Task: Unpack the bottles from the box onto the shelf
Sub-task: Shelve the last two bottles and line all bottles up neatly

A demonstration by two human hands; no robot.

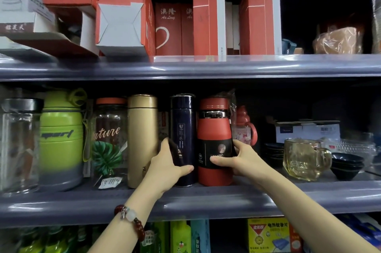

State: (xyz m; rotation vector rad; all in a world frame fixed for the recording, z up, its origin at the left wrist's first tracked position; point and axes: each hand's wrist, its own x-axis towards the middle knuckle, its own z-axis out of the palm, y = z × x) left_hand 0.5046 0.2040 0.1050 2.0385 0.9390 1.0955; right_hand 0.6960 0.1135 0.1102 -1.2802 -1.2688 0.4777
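Hands [165, 167] around upright bottles [214, 141]

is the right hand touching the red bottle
Touching. The head view shows the right hand wrapped around the red bottle, thumb across its black label and fingers behind its right side.

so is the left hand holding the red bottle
No, the left hand grips the dark blue bottle; the right hand holds the red bottle.
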